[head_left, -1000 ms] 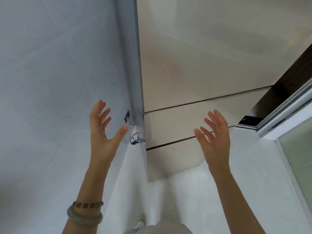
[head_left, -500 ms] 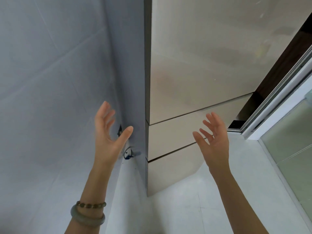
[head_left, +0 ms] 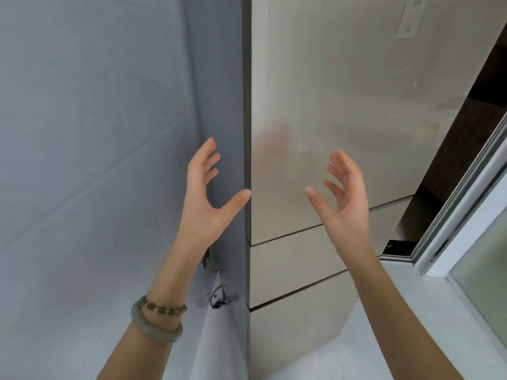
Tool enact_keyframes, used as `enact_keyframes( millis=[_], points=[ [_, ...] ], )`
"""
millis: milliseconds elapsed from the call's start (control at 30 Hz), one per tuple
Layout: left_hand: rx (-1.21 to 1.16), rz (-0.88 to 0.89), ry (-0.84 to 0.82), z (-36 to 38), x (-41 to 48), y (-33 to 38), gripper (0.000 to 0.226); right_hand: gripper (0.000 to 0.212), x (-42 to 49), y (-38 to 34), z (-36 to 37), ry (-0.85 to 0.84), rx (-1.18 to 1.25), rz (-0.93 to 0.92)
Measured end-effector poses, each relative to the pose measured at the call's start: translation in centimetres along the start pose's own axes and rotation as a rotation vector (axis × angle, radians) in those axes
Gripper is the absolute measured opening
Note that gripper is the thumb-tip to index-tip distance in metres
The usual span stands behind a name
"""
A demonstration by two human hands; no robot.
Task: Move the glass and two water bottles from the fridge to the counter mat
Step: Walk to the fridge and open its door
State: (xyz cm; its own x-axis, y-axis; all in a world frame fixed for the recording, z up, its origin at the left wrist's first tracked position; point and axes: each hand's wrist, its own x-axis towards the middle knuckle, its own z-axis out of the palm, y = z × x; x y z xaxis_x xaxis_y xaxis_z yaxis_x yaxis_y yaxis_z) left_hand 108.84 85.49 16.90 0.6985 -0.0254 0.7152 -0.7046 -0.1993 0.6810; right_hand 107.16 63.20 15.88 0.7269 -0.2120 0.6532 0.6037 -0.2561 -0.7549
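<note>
Two bare hands are raised in front of a closed fridge [head_left: 329, 111], and nothing is held in either of them. The left hand [head_left: 204, 198] is seen before the grey side panel [head_left: 219, 91] of the fridge, with the fingers spread and pointing up; its grip is released. The thumb tip [head_left: 245, 193] lies at the front left edge of the fridge, but it cannot be told whether it touches the edge. On the left wrist two bracelets are worn: a pale green bangle [head_left: 153, 329] and, just beside it toward the hand, a string of brown beads [head_left: 164, 308].

The right hand [head_left: 344, 204] is held before the upper door, palm turned to the left, fingers loosely curved and apart. Its grip is also released, and no contact with the door can be made out.

Below the upper door two drawer fronts [head_left: 296, 266] are seen, all shut. The glass and the two water bottles are not visible, and neither is the mat. At the left a grey tiled wall [head_left: 82, 133] is found. At the right a white sliding frame [head_left: 463, 212] with frosted glass [head_left: 485, 275] is placed near the fridge. At the foot of the wall, near the fridge corner, a small blue thing [head_left: 218, 296] lies on the white floor [head_left: 384, 325]; what it is cannot be told.
</note>
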Motion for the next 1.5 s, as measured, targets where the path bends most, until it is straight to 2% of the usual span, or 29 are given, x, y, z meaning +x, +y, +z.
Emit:
enact_keyframes(
  millis=[300, 500, 600, 733, 967, 1133, 1233, 1500],
  points=[
    [0.156, 0.017, -0.08, -0.3, 6.1, -0.4, 0.087, 0.069, 8.1, -2.8, 1.8, 0.009, -0.079, -0.156],
    [0.356, -0.016, -0.164, 1.1, 7.9, -3.1, 0.086, 0.071, 11.6, -4.8, 4.0, -0.043, -0.321, -0.377],
    [0.434, 0.004, -0.178, 2.2, 8.2, -3.8, 0.089, 0.079, 11.8, -5.3, 6.0, -0.081, -0.429, -0.333],
    [0.382, 0.011, -0.183, 2.8, 8.0, -3.9, 0.077, 0.087, 11.7, -4.9, 7.3, -0.088, -0.565, -0.31],
    [0.382, -0.031, -0.262, 2.2, 7.7, -3.7, 0.068, 0.092, 11.7, -4.3, 7.7, -0.106, -0.595, -0.297],
    [0.33, -0.064, -0.303, 2.3, 7.5, -3.2, 0.072, 0.089, 11.3, -4.6, 7.6, -0.124, -0.565, -0.257],
    [0.313, -0.081, -0.338, 2.1, 7.6, -2.8, 0.067, 0.089, 10.8, -4.9, 7.5, -0.141, -0.578, -0.246],
    [0.099, -0.084, -0.42, 4.1, 4.0, 0.6, 0.076, 0.094, 7.7, -6.5, 4.7, -0.046, -0.564, -0.253]
  ],
)
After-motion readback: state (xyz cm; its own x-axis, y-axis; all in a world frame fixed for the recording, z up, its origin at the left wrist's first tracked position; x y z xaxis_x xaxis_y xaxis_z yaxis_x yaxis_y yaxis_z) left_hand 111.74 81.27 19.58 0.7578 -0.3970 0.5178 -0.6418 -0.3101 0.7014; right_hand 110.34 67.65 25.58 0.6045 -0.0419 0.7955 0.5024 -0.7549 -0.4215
